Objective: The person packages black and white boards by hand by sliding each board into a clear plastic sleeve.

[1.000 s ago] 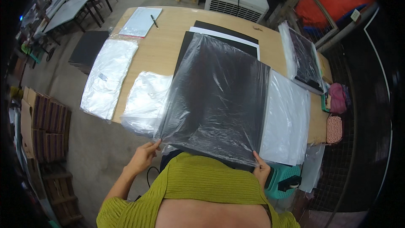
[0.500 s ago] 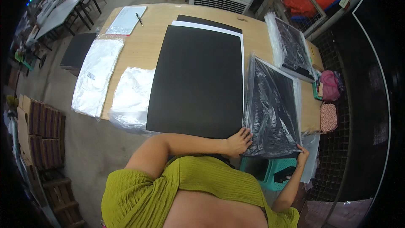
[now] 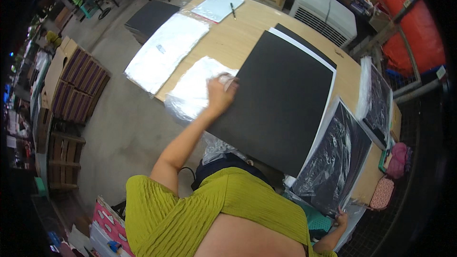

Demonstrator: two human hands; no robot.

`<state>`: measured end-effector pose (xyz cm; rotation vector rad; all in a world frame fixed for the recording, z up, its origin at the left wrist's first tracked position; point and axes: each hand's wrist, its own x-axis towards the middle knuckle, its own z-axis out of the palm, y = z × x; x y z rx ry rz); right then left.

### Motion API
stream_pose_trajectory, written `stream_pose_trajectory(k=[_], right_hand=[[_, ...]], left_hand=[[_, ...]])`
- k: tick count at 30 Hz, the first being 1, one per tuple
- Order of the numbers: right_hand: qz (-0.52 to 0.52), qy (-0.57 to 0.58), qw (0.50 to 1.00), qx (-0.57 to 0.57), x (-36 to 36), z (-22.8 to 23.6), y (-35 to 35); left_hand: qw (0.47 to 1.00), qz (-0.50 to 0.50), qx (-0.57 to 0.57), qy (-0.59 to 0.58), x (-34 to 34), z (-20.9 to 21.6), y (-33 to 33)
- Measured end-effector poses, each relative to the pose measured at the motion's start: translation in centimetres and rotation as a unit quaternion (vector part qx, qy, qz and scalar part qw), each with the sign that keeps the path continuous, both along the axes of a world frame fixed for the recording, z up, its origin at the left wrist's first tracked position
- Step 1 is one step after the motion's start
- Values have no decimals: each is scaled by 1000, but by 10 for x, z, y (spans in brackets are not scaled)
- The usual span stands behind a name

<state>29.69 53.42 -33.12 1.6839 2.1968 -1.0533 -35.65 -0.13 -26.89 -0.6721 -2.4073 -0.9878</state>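
Note:
A large black sheet (image 3: 281,100) lies on the table, with a white sheet (image 3: 328,62) and another black sheet (image 3: 297,35) showing behind its far edge. My left hand (image 3: 222,96) is over its left edge, beside the white plastic bags (image 3: 190,83). Its fingers are curled and a bit blurred around something small and whitish that I cannot make out. To the right lies a black sheet in a clear plastic sleeve (image 3: 333,157), slanted at the table's near right edge. My right hand (image 3: 341,218) pinches its near corner.
A flat plastic-wrapped stack (image 3: 166,50) and a white pad (image 3: 217,6) with a pen (image 3: 233,11) lie at the far left. Another wrapped black stack (image 3: 376,100), a pink pouch (image 3: 382,193) and a green stool (image 3: 316,219) are at the right. Cartons (image 3: 78,81) stand left.
My left hand has left the sleeve's near-left corner and moved left to the white bags, its fingers now curled. My right hand stays at the sleeve's corner. The view has turned left.

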Motion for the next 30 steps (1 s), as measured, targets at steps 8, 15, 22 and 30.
stream_pose_trajectory(k=[8,15,22,30], right_hand=[[314,70,902,289,-301,79,-73],[462,365,807,38,-584,168,-335],[613,256,739,-115,-734,57,-458],[509,365,779,-29,-790,67,-465]], left_hand=[[982,102,-143,-67,-137,-71,-124],[968,-35,-208,-136,-141,-88,-145],[922,-90,-44,-374,-164,0,-176],[959,-41,-132,-247,-158,31,-197]])
